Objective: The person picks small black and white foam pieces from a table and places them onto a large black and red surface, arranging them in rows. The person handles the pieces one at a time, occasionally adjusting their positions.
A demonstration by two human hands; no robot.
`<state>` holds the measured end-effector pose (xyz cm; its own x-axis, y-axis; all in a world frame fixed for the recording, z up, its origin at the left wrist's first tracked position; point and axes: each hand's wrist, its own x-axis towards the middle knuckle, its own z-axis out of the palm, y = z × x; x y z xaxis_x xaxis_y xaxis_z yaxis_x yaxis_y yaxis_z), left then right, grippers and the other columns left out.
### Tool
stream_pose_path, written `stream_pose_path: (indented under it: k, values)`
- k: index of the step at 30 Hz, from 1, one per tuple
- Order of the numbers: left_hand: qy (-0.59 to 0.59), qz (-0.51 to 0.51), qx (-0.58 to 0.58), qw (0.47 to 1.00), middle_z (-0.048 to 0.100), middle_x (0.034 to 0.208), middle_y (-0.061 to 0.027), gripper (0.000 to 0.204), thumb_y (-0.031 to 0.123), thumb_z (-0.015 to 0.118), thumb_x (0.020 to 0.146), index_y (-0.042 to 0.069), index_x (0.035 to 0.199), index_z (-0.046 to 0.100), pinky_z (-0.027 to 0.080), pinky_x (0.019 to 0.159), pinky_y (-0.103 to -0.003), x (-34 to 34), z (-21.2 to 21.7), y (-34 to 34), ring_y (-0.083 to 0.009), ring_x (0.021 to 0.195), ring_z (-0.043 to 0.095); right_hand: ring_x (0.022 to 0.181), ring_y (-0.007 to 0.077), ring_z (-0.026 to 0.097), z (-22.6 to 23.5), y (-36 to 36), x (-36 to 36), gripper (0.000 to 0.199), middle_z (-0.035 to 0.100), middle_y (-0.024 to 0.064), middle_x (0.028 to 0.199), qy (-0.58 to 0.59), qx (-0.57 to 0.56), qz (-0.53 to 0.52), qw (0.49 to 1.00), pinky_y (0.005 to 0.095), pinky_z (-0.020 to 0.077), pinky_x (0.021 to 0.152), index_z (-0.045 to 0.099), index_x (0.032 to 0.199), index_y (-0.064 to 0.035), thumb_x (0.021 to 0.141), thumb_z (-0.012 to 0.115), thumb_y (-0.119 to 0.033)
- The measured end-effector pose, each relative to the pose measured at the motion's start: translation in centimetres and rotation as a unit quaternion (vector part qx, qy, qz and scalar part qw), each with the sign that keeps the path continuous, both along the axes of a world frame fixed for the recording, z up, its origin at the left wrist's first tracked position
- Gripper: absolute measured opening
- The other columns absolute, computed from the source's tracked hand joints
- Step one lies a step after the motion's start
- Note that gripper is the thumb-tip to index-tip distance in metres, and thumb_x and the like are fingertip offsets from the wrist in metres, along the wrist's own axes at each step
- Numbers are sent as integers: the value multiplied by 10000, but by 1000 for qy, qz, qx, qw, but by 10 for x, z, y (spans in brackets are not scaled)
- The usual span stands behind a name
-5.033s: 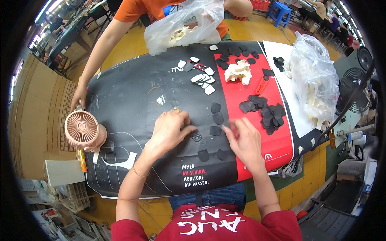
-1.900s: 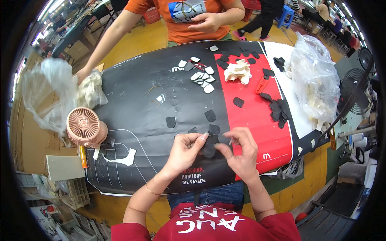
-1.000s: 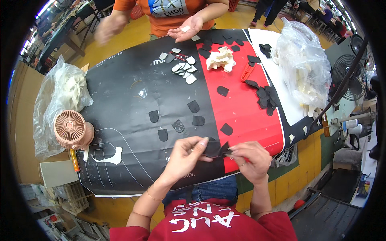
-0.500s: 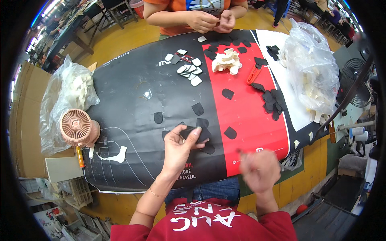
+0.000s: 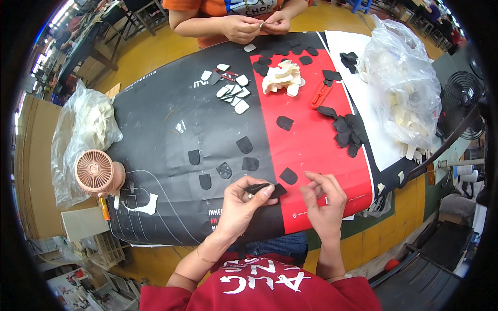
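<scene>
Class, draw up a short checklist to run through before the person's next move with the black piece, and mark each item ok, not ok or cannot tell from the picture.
1. Left hand grips the black piece: ok.
2. Right hand free of any piece: cannot tell; fingers curled.
3. Loose black pieces lie apart on the table cover: ok.
4. Pile of black pieces lies apart from both hands: ok.
5. Co-worker's hands away from this end: ok.

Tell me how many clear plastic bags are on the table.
2: one bag at the left edge above the small pink fan, one larger bag at the right edge.
</scene>
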<state>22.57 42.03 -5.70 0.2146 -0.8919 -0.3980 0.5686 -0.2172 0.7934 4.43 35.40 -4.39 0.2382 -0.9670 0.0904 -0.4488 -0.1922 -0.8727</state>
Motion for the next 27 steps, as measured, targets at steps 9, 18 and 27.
stream_pose_path:
  k: [9, 18, 27]
  values:
    - [96, 61, -7, 994, 680, 1015, -138, 191, 128, 631, 993, -16, 1106, 576, 640, 774, -322, 28, -3, 14, -260, 911, 731, 702, 125, 663, 2, 12, 24, 138, 707, 96, 806, -143, 66, 20, 987, 269, 521, 640, 716, 919, 50, 847, 778, -50]
    - [74, 52, -45, 995, 694, 1099, -218, 409, 235, 436, 1083, -98, 1295, 544, 606, 897, -365, 91, -2, 68, -323, 1009, 716, 598, 199, 669, 13, 4, 20, 141, 694, 151, 718, 187, 142, 191, 953, 322, 515, 580, 727, 943, 49, 879, 713, -76]
    - [29, 4, 26, 999, 695, 1100, -222, 343, 131, 539, 1037, -100, 1291, 548, 632, 808, -309, 67, -1, 69, -283, 957, 731, 596, 92, 587, 4, 11, 24, 170, 646, 82, 731, 195, 29, 64, 978, 249, 464, 558, 730, 953, 25, 813, 792, -47]
